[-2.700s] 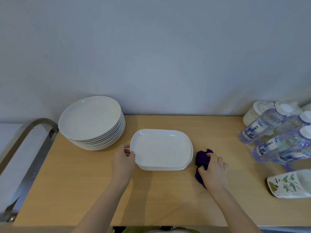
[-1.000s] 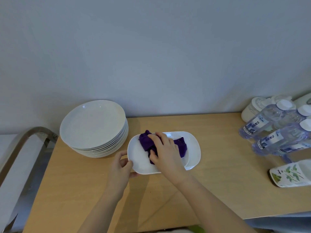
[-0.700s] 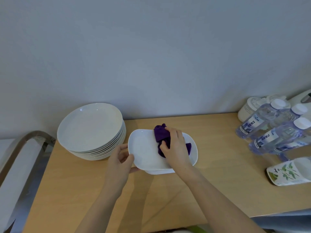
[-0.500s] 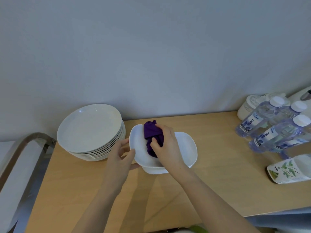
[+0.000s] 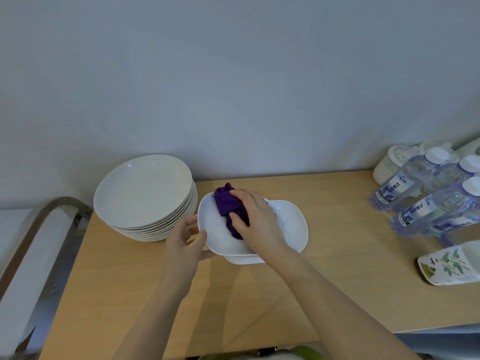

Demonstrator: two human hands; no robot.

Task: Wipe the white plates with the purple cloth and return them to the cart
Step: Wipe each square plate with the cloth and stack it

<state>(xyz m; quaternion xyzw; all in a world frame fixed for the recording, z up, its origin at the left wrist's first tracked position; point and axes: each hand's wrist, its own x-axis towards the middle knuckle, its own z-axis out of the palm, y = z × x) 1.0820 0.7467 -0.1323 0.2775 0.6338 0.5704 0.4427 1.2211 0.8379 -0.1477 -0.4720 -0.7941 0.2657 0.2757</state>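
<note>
Left hand (image 5: 185,241) grips the tilted white plate's (image 5: 291,224) left rim; right hand (image 5: 255,220) presses the soft purple cloth (image 5: 227,203) into it. Glazed, breakable, likely slippery.

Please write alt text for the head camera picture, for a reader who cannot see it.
A right hand presses a purple cloth into a tilted white rectangular plate that the left hand holds by its edge above another plate on a wooden cart top. Stacked round plates stand left, water bottles right.

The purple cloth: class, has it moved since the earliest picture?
Yes. The purple cloth went from the cart top, right of the rectangular plates, onto the top plate, toward the round plate stack.
</note>
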